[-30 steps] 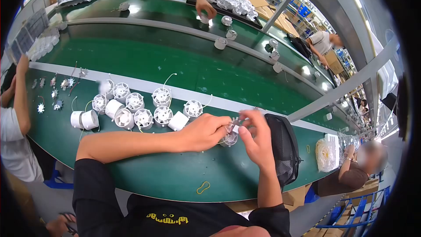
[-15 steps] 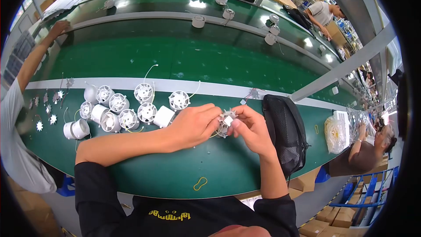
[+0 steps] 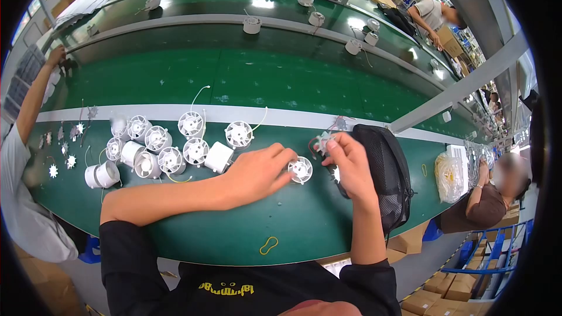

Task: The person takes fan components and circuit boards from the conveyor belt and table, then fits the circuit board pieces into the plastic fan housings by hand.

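Note:
My left hand (image 3: 260, 171) has its fingertips and thumb closed on the left edge of a white round fan-like housing (image 3: 301, 170) with spokes. My right hand (image 3: 351, 165) pinches a silvery star-shaped part (image 3: 324, 142) with thin wires, up and to the right of that housing. Partly hidden below my right hand is another star-shaped piece (image 3: 336, 174). Several more white spoked housings (image 3: 157, 138) stand or lie to the left of my left hand, some with pale wires trailing from them.
A black mesh bag (image 3: 383, 178) lies right of my right hand. A yellow rubber band (image 3: 268, 246) is near the front edge. Small star-shaped parts (image 3: 53, 170) lie at far left. Behind runs a green conveyor (image 3: 234, 76); a co-worker's arm (image 3: 38, 93) reaches over it.
My right hand has moved right, away from my left hand, with the star-shaped part. The housing now shows by my left hand. The co-worker's arm at left has shifted left.

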`<action>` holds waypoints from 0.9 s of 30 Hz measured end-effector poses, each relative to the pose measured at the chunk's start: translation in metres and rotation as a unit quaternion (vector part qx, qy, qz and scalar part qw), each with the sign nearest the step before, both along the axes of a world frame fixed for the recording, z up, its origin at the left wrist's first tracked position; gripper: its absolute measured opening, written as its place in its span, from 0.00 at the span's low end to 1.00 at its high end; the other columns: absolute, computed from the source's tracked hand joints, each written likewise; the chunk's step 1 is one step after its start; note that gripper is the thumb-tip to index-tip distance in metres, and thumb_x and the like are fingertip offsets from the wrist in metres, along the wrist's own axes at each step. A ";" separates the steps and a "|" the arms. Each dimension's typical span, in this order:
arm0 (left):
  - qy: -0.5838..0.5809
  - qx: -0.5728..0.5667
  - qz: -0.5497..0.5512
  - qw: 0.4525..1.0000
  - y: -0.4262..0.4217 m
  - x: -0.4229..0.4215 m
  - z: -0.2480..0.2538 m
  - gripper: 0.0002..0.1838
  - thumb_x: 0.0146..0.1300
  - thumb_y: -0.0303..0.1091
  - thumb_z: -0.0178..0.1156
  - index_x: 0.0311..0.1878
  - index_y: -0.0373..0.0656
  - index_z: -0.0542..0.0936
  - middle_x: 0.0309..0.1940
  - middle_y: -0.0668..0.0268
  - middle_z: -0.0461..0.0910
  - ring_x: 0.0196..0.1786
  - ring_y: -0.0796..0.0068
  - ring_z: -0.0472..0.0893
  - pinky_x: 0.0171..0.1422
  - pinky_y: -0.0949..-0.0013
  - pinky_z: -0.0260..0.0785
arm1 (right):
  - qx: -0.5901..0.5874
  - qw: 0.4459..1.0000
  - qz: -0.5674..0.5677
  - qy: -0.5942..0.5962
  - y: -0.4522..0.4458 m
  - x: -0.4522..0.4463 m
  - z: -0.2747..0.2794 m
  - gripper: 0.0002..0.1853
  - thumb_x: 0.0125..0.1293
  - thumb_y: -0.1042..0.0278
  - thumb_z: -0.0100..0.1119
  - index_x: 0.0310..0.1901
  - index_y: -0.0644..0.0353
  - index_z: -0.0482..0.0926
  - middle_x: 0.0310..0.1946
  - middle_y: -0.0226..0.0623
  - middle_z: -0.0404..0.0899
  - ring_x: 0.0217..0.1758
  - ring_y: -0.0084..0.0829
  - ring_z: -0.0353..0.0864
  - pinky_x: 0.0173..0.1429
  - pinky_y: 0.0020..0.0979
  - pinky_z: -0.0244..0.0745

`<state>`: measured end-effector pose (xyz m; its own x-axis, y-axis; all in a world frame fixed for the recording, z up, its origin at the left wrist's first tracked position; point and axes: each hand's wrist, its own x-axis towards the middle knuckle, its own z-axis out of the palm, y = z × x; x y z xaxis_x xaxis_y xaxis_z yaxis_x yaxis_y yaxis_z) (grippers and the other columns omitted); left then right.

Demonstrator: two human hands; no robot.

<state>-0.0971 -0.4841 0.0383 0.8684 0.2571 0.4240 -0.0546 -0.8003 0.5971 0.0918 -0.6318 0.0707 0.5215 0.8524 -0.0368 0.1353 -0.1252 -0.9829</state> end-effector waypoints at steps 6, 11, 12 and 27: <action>0.029 -0.135 -0.025 0.990 0.005 0.003 -0.017 0.08 0.65 0.35 0.66 0.41 0.43 0.80 0.32 0.58 0.82 0.34 0.51 0.84 0.39 0.55 0.78 | 0.030 0.996 -0.053 -0.064 0.017 -0.039 -0.058 0.09 0.81 0.70 0.51 0.49 0.66 0.78 0.49 0.36 0.80 0.46 0.23 0.80 0.51 0.26 0.76; 0.095 -0.039 -0.026 0.994 0.008 -0.002 -0.009 0.05 0.65 0.33 0.63 0.37 0.43 0.79 0.32 0.59 0.81 0.34 0.52 0.83 0.37 0.54 0.77 | 0.046 0.977 -0.063 -0.196 0.025 -0.047 -0.060 0.08 0.81 0.71 0.50 0.49 0.67 0.75 0.49 0.37 0.77 0.50 0.23 0.78 0.54 0.27 0.74; 0.098 -0.036 -0.020 0.994 0.008 -0.002 -0.009 0.05 0.65 0.33 0.63 0.37 0.43 0.79 0.32 0.60 0.81 0.34 0.53 0.83 0.37 0.53 0.77 | 0.043 0.978 -0.062 -0.195 0.026 -0.046 -0.060 0.08 0.81 0.71 0.50 0.49 0.67 0.75 0.49 0.37 0.77 0.50 0.23 0.78 0.54 0.27 0.74; 0.050 0.037 0.015 0.998 0.002 -0.003 -0.021 0.07 0.71 0.37 0.62 0.41 0.46 0.79 0.31 0.63 0.79 0.37 0.57 0.83 0.38 0.54 0.76 | -0.075 0.977 0.195 -0.035 -0.002 0.004 -0.012 0.08 0.75 0.73 0.61 0.40 0.70 0.80 0.56 0.39 0.76 0.47 0.22 0.78 0.51 0.27 0.79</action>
